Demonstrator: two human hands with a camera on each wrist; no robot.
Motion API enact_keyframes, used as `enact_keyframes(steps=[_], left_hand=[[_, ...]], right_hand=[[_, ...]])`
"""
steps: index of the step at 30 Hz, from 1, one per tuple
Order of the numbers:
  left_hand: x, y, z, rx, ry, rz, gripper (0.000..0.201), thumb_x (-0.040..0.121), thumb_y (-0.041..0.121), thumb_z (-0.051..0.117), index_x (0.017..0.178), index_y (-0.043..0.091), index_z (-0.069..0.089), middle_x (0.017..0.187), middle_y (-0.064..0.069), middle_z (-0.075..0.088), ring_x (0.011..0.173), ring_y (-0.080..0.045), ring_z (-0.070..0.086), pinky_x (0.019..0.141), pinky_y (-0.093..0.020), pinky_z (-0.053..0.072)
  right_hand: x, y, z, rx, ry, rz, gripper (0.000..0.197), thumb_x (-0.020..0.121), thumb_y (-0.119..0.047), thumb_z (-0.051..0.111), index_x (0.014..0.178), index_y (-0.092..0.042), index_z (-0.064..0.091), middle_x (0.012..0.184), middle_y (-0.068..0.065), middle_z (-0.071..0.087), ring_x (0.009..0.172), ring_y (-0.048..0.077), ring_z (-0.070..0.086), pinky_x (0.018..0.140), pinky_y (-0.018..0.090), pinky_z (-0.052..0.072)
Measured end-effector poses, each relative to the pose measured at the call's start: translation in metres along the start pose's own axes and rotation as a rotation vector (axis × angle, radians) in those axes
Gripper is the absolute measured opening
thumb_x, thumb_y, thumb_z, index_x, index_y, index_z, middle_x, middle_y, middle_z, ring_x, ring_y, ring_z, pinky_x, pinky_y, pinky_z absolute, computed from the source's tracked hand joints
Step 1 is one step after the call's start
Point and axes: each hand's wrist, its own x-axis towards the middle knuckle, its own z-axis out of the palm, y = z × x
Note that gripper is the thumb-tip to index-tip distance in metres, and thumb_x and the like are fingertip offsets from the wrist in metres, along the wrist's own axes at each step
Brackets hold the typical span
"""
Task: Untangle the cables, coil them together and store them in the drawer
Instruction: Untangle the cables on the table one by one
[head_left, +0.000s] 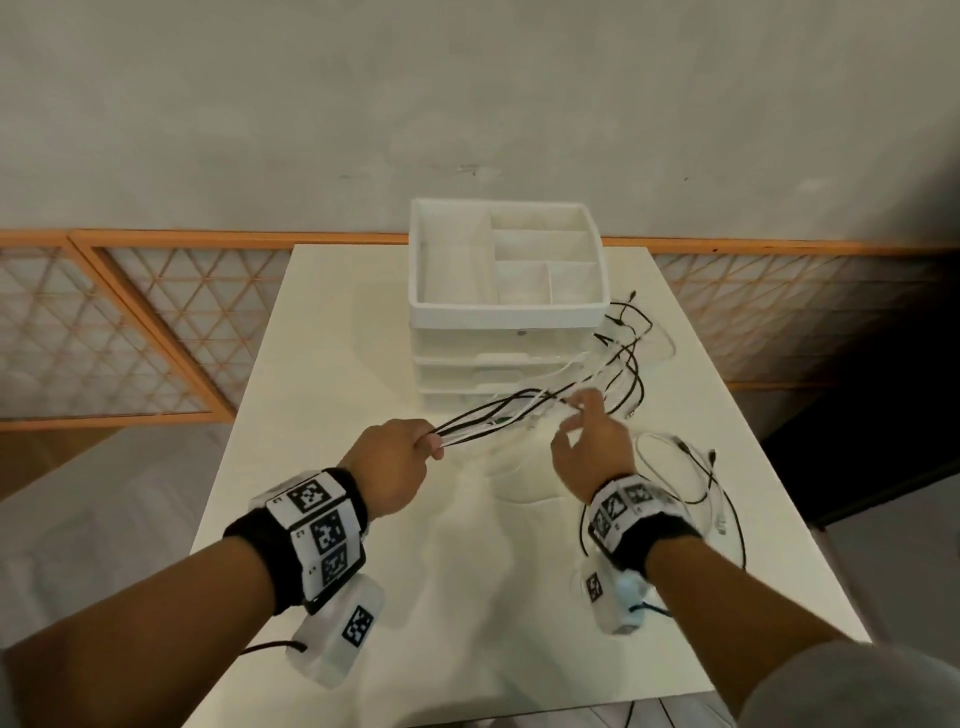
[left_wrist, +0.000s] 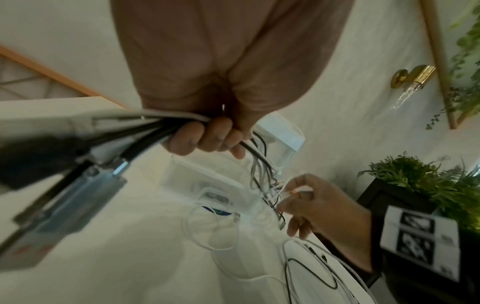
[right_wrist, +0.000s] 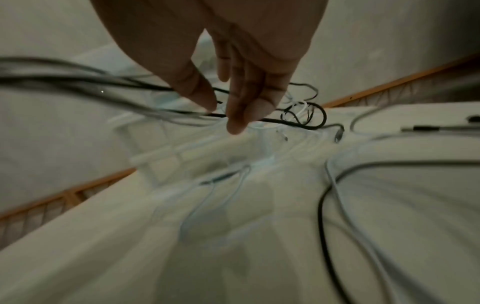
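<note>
My left hand (head_left: 430, 446) grips a bundle of black and white cables (head_left: 498, 413) in a closed fist, seen close in the left wrist view (left_wrist: 207, 139). Their plugs (left_wrist: 78, 181) stick out behind the fist. The bundle runs right to a tangle (head_left: 626, 338) beside the white drawer unit (head_left: 509, 312). My right hand (head_left: 571, 410) holds thin strands of the bundle between thumb and fingers (left_wrist: 291, 193), just in front of the unit (right_wrist: 221, 113). A clear drawer (left_wrist: 207, 179) seems pulled out low under the cables.
More black and white cables (head_left: 696, 483) lie looped on the white table (head_left: 353, 364) right of my right wrist (right_wrist: 335, 185). The unit's top tray has open compartments. An orange lattice railing (head_left: 130, 322) runs behind the table; a dark planter (left_wrist: 415, 185) stands at the right.
</note>
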Motion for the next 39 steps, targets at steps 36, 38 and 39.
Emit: enact_keyframes(steps=[36,38,39], left_hand=[[-0.001,0.017,-0.028,-0.607,-0.125,-0.065,0.015,0.098,0.014,0.056,0.09,0.003,0.061,0.081,-0.007,0.059,0.062,-0.015,0.05,0.049,-0.023,0.04],[-0.003,0.022,-0.027,-0.634,-0.185,-0.028,0.015,0.098,0.014,0.056,0.095,0.002,0.064,0.091,-0.009,0.065,0.073,-0.016,0.057,0.056,-0.024,0.047],[-0.004,0.025,-0.026,-0.644,-0.22,-0.013,0.015,0.098,0.015,0.056,0.096,0.003,0.064,0.094,-0.01,0.067,0.078,-0.017,0.059,0.062,-0.026,0.049]], right_hand=[[-0.07,-0.078,-0.044,0.025,-0.302,-0.342,0.024,0.087,-0.002,0.054,0.103,-0.016,0.064,0.078,-0.004,0.076,0.055,-0.007,0.06,0.059,0.011,0.044],[-0.071,-0.086,-0.042,-0.01,-0.296,-0.404,0.021,0.086,-0.002,0.055,0.098,-0.014,0.067,0.079,-0.005,0.076,0.057,-0.009,0.058,0.059,0.004,0.035],[-0.07,-0.089,-0.04,-0.024,-0.284,-0.423,0.02,0.085,-0.002,0.056,0.096,-0.013,0.068,0.079,-0.006,0.077,0.057,-0.008,0.057,0.061,0.004,0.034]])
